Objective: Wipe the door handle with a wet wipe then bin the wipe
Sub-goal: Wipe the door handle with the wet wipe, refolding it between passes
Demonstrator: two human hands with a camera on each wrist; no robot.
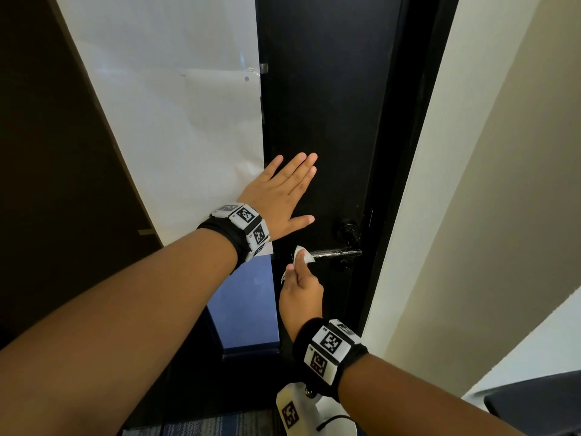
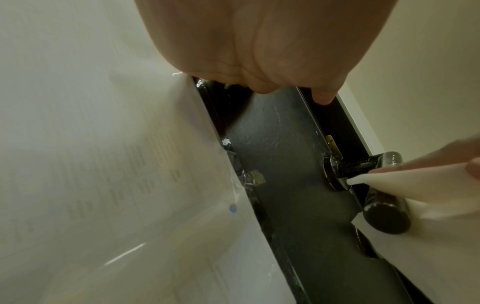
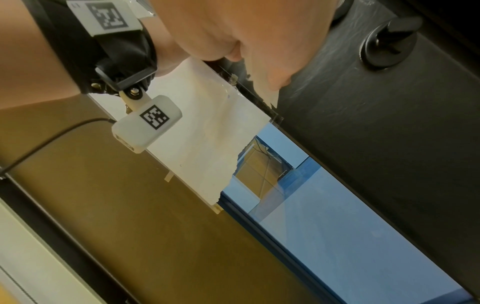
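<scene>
A black lever door handle sticks out horizontally from the black door. My right hand pinches a white wet wipe against the handle's free left end. In the left wrist view the wipe drapes over the handle near its round rosette. In the right wrist view a corner of the wipe hangs under the fingers. Above and left of the handle, my left hand lies flat on the door with straight, spread fingers.
A thumb-turn lock sits just above the handle. A white paper sheet is taped over the glass panel to the left, with blue glass below it. The black door frame and a cream wall stand on the right.
</scene>
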